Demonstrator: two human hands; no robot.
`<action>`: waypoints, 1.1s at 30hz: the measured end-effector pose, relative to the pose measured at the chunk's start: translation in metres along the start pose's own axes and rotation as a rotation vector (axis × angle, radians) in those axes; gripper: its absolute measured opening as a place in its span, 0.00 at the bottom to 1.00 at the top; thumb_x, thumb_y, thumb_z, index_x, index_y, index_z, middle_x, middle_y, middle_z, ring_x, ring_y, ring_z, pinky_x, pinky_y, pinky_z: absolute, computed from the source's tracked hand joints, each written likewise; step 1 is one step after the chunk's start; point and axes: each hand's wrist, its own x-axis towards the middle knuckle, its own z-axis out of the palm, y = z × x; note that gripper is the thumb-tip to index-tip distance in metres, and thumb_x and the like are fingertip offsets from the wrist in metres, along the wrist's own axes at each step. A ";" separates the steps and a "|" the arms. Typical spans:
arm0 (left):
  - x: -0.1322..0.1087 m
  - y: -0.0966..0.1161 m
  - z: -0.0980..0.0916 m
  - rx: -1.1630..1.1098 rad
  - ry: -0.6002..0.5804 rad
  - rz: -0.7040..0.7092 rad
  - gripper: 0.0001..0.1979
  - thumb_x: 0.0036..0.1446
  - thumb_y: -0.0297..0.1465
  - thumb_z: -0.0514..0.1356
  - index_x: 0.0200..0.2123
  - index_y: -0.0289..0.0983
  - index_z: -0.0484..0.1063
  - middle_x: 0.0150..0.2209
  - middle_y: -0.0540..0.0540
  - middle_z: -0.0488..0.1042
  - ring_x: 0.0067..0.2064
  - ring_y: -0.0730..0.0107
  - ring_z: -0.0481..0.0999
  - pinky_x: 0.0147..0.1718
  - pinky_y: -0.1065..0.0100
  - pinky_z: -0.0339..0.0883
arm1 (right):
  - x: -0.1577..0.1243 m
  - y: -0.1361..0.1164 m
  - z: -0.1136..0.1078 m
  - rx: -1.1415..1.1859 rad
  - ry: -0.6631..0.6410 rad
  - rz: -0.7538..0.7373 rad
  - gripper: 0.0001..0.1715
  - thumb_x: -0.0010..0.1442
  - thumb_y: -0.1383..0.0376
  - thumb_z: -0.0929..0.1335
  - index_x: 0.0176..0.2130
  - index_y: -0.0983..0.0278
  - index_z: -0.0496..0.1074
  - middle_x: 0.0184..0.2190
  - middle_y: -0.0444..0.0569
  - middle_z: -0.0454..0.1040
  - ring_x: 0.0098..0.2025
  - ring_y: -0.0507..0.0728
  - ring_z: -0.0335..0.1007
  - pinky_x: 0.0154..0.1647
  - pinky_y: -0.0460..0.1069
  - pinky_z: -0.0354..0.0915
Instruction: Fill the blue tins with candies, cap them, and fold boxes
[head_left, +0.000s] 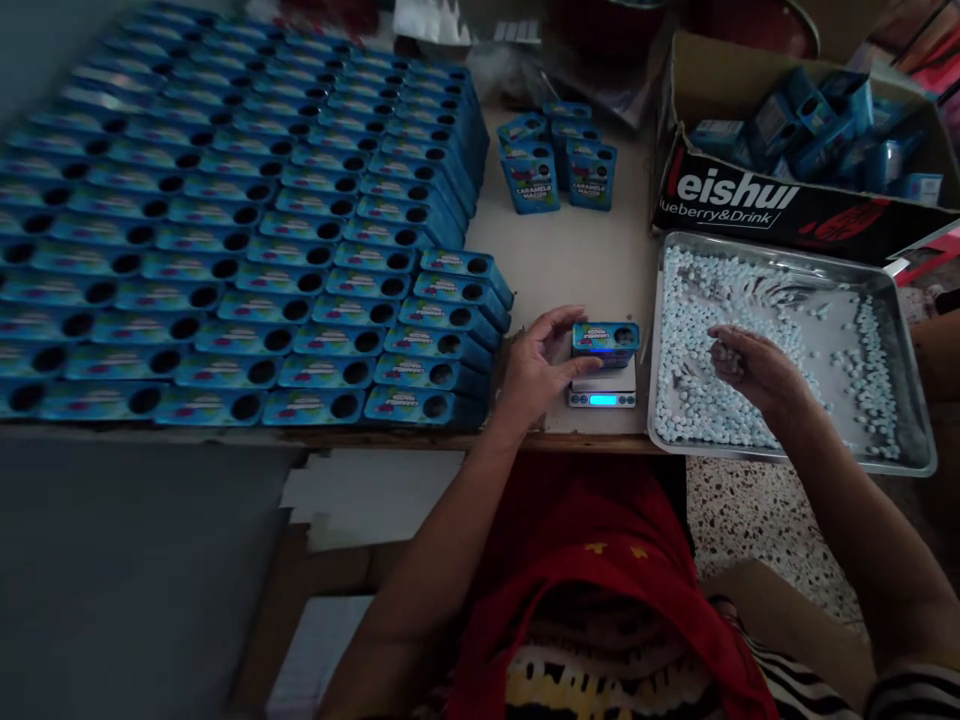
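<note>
A small blue candy box [606,340] with a round dark opening in its top stands on a small digital scale [603,390] with a lit display. My left hand [541,365] is closed around the box from the left, its thumb across the near side and its fingers behind. To the right lies a metal tray [892,462] with many small pale candies [694,400]. Over the tray, my right hand [750,368] is curled, with some pale candies showing at its fingers.
Rows of blue boxes [255,250] fill the table's left side. Several more boxes [532,180] stand behind the scale. At the back right is a cardboard carton [735,205] holding jumbled blue boxes. The table's front edge [420,438] runs close before me.
</note>
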 end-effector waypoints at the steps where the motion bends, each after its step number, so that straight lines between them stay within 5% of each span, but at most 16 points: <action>1: -0.001 0.003 -0.003 -0.007 0.030 0.007 0.36 0.44 0.44 0.80 0.55 0.40 0.77 0.56 0.39 0.82 0.61 0.56 0.81 0.63 0.57 0.73 | -0.001 -0.002 0.004 -0.011 -0.026 0.010 0.15 0.54 0.60 0.81 0.38 0.63 0.77 0.23 0.40 0.68 0.22 0.46 0.57 0.18 0.43 0.52; 5: -0.007 0.014 -0.013 0.054 0.128 -0.002 0.25 0.54 0.42 0.75 0.52 0.40 0.78 0.53 0.41 0.83 0.58 0.58 0.82 0.60 0.56 0.75 | 0.005 -0.015 0.020 0.027 -0.123 0.062 0.11 0.56 0.61 0.78 0.36 0.60 0.74 0.22 0.38 0.65 0.21 0.46 0.53 0.18 0.45 0.50; 12: -0.014 0.028 -0.019 0.117 0.203 0.029 0.17 0.58 0.37 0.72 0.49 0.40 0.78 0.47 0.45 0.83 0.53 0.62 0.83 0.57 0.60 0.78 | 0.019 -0.016 0.025 0.014 -0.031 0.054 0.12 0.57 0.63 0.77 0.41 0.58 0.77 0.27 0.42 0.74 0.24 0.50 0.61 0.21 0.46 0.59; 22: -0.012 0.029 -0.018 0.052 0.187 -0.002 0.18 0.56 0.35 0.73 0.49 0.41 0.78 0.48 0.45 0.83 0.54 0.60 0.82 0.58 0.57 0.77 | 0.011 -0.017 0.029 -0.089 -0.087 0.063 0.14 0.56 0.61 0.80 0.40 0.59 0.77 0.25 0.39 0.69 0.22 0.47 0.56 0.19 0.46 0.54; 29: -0.010 0.026 -0.021 0.008 0.173 0.015 0.18 0.57 0.34 0.72 0.51 0.41 0.77 0.48 0.45 0.81 0.54 0.61 0.82 0.58 0.57 0.77 | 0.003 -0.029 0.050 -0.166 -0.102 0.015 0.10 0.63 0.55 0.76 0.37 0.56 0.76 0.25 0.43 0.68 0.24 0.51 0.56 0.20 0.48 0.54; 33: -0.011 0.024 -0.020 0.054 0.125 -0.023 0.21 0.57 0.35 0.72 0.53 0.41 0.76 0.50 0.44 0.81 0.56 0.59 0.81 0.59 0.56 0.76 | 0.001 -0.029 0.062 -0.190 -0.112 -0.022 0.09 0.60 0.59 0.78 0.37 0.57 0.77 0.25 0.42 0.67 0.24 0.50 0.56 0.20 0.48 0.54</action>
